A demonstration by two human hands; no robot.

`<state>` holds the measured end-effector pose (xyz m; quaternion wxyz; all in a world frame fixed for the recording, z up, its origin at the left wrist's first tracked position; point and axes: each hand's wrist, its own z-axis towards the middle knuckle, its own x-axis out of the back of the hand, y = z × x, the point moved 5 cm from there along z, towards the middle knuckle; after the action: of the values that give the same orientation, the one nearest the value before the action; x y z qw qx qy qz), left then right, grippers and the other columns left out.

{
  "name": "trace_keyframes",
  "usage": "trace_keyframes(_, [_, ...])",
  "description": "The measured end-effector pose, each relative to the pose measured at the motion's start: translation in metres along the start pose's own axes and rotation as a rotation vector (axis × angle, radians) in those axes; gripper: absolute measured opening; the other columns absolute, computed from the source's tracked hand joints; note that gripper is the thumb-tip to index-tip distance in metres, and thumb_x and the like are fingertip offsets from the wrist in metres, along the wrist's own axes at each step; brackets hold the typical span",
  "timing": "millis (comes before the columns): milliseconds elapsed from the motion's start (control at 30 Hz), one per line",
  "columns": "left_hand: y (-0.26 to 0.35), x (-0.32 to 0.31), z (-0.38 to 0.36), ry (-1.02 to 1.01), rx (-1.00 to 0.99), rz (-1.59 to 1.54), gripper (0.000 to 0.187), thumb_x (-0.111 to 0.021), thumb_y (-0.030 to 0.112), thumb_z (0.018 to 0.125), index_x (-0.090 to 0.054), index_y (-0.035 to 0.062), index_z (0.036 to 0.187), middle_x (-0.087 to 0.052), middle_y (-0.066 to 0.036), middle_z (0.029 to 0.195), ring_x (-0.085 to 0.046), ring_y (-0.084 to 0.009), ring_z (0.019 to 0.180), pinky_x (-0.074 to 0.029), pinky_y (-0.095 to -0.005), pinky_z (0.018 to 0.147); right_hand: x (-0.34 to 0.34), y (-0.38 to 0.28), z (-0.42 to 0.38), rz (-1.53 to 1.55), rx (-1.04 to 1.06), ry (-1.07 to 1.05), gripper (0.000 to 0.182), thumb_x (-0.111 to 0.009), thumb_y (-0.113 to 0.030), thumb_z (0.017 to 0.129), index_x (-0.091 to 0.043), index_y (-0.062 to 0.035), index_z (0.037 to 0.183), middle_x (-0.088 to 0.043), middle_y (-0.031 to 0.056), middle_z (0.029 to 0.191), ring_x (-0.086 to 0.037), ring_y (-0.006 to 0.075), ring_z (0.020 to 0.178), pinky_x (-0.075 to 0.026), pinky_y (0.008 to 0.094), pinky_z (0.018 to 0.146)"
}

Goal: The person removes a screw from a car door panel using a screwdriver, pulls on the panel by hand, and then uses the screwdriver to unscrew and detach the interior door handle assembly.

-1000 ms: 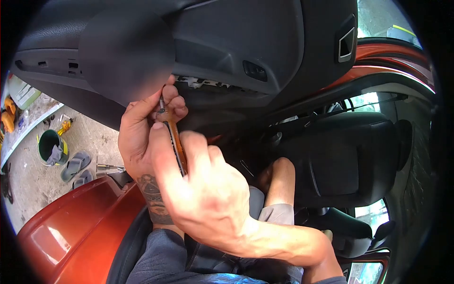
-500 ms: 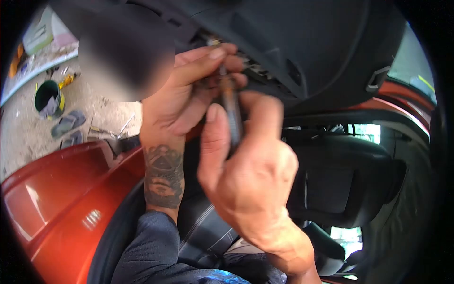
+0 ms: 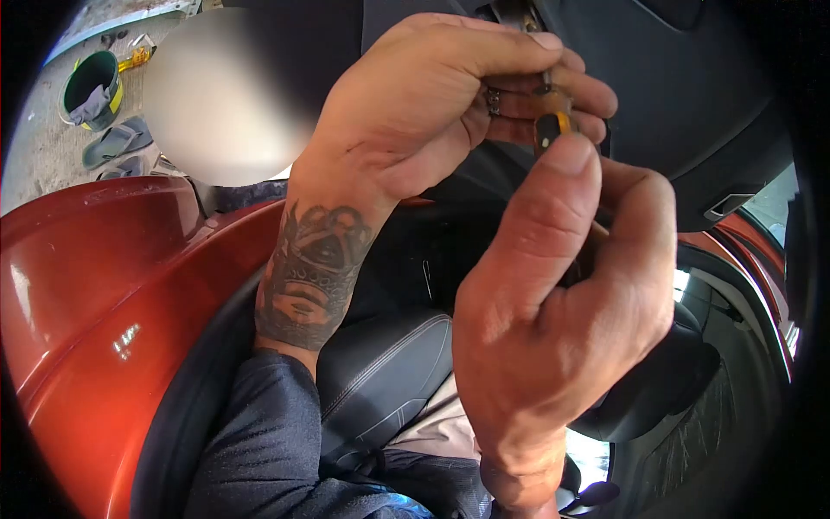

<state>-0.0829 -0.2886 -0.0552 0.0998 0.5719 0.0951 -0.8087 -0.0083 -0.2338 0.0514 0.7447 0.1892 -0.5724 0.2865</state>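
Screwdriver [image 3: 553,130]: you hold it upright, its amber handle mostly hidden in your fist, its tip up at the dark door panel [image 3: 692,95] overhead.
Right hand [image 3: 553,329]: fingers curled tight round the handle, thumb pressed along it.
Left hand [image 3: 432,104]: fingertips pinched close on the shaft near the tip, steadying it.
Slip risk: if you push off-axis, the tip could jump out and gouge the panel or jab your left fingers.
Drop risk: whether a screw is there, I cannot tell; a loosened one could fall toward the seat [image 3: 380,381] below.

Both hands [image 3: 484,173] hold screwdriver [image 3: 553,125] (orange-handled).
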Motion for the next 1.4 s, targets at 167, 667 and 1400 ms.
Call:
trace_keyframes(167, [0.0,0.002,0.002,0.061,-0.098,0.088,0.023,-0.058,0.015,0.093,-0.063,-0.0056,0.102,-0.07,-0.016,0.09,-0.068,-0.0261,0.081,-0.055,-0.0325,0.075,-0.009,0.033,-0.01,0.055,0.272,0.234,0.025,-0.065,-0.011,0.088,-0.053,0.0047,0.104,-0.059,0.0086,0.071,-0.056,0.01,0.067,-0.045,0.0227,0.059])
trace_keyframes(667, [0.001,0.007,0.004,0.05,-0.146,0.137,0.021,-0.061,0.01,0.09,-0.062,-0.0071,0.101,-0.068,-0.016,0.088,-0.067,-0.025,0.079,-0.056,-0.0313,0.074,-0.013,0.033,-0.009,-0.003,0.058,0.155,0.031,-0.059,-0.024,0.095,-0.054,0.0021,0.079,-0.05,0.0078,0.06,-0.044,0.0125,0.053,-0.036,0.0272,0.049])
trace_keyframes(1400, [0.001,0.009,0.006,-0.038,-0.088,0.023,0.024,-0.059,0.012,0.092,-0.06,-0.006,0.107,-0.067,-0.015,0.09,-0.065,-0.0189,0.08,-0.055,-0.0271,0.077,-0.008,0.012,-0.01,-0.223,0.345,0.156,0.034,-0.063,0.002,0.081,-0.053,0.0044,0.113,-0.062,0.0114,0.096,-0.06,0.016,0.072,-0.047,0.0245,0.059])
